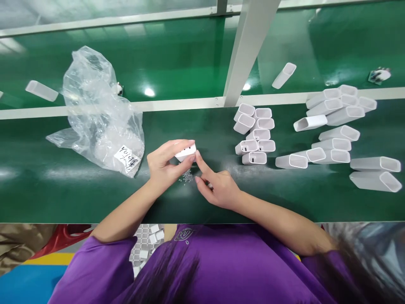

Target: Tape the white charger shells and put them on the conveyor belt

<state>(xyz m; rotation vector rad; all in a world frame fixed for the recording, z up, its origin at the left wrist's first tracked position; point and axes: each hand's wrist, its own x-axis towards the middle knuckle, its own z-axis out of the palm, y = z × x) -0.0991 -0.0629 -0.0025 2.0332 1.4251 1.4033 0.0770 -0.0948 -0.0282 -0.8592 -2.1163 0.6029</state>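
My left hand (164, 162) is closed around a white plastic housing (186, 153), a short rectangular sleeve with small dark holes in the face turned up. The index finger of my right hand (220, 185) is stretched out and touches the housing's right end. Its thumb is apart from that finger, and the other fingers are curled and partly hidden. Just below the housing, a small heap of tiny clear pieces (187, 176) lies on the green table (171, 202). Whether a tiny piece is at my right fingertip is too small to tell.
A clear plastic bag (120, 139) with a handwritten label lies to the left, filled with clear bits. Several white sleeves (259, 135) stand grouped right of my hands, with more sleeves (335, 143) farther right. A metal post (243, 50) rises behind the table.
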